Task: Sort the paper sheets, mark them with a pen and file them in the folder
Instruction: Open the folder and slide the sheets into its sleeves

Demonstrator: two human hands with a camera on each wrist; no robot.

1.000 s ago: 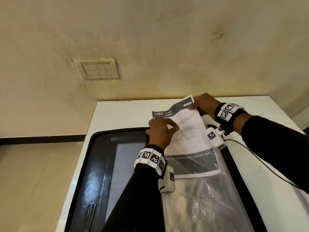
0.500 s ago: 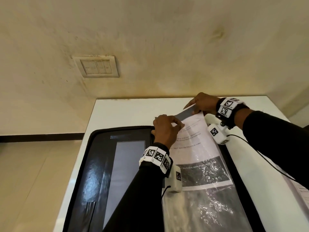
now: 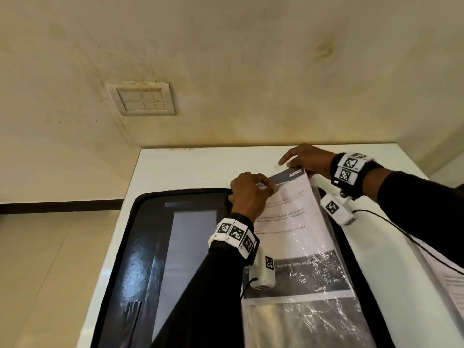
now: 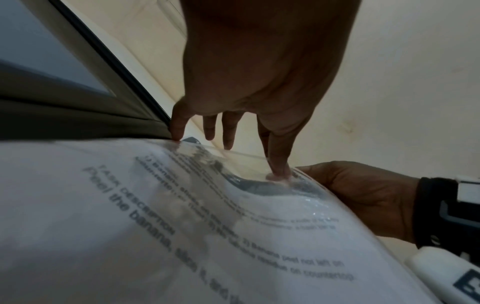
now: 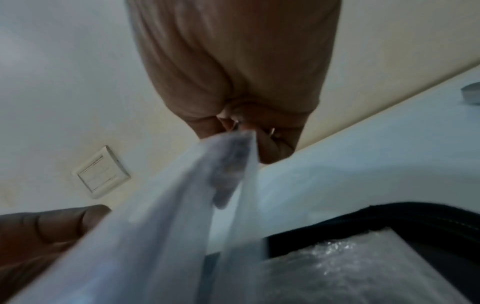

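Note:
A black folder point(image 3: 150, 247) lies open on the white table point(image 3: 175, 167). A printed paper sheet point(image 3: 288, 222) with a dark header band sits inside a clear plastic sleeve point(image 3: 313, 320) on the folder's right half. My left hand point(image 3: 251, 192) pinches the sheet's top left corner at the sleeve mouth; in the left wrist view its fingertips point(image 4: 278, 172) press on the plastic over the sheet point(image 4: 182, 216). My right hand point(image 3: 308, 159) pinches the top right corner, and the right wrist view shows the sheet and sleeve edge point(image 5: 233, 156) between its fingers.
Another printed sheet point(image 3: 449, 280) lies at the table's right edge. A wall with a switch plate point(image 3: 143, 99) rises just behind the table. A cable point(image 3: 401, 234) runs from my right wrist across the table. A small grey object point(image 5: 471, 92) lies far on the table.
The sheet has slid down further into the plastic sleeve. Both hands stayed on its top corners, and the dark header band now sits near the sleeve mouth.

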